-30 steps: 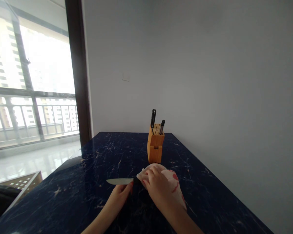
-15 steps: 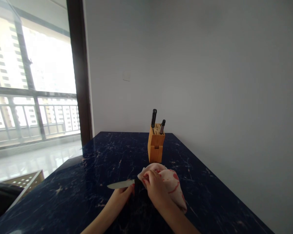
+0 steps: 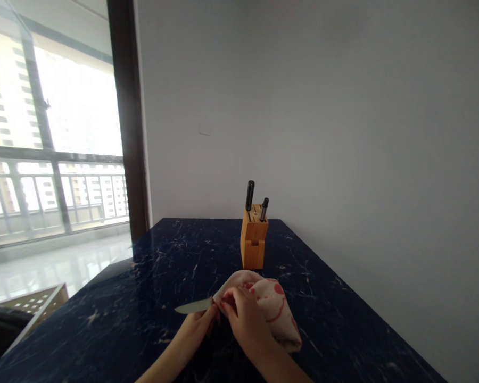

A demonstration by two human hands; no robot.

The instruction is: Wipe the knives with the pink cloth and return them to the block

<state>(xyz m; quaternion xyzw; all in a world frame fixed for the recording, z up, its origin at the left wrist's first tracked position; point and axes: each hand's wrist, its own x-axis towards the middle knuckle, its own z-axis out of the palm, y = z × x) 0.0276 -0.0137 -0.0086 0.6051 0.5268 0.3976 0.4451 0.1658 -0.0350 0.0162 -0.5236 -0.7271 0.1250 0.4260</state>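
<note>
risking a cut most of all, to judge by bare fingers so near to bare steel: could nick the left hand if allowed to creep forward onto the blade of the kitchen knife, or the right hand if drawn carelessly over the heel. could also snag the red-and-white printed cloth, given so loose a bunch of fabric at the root of the blade, and perhaps slice a fold. might twist the knife out of line, too, if tugged from the handle end against so small a pinch. cannot tell from this view which side to take as the cutting edge. clamped at the junction of blade and handle by left thumb and fingers, tip pointing out to the left over the dark blue marbled tabletop; cannot tell whether resting on it or held clear. mostly hidden at the handle, behind cloth and right hand. gripping the cloth between right thumb and fingertips, just beside the left hand, with the slack spread rightward. set near a wooden knife block, upright beyond the cloth.
</note>
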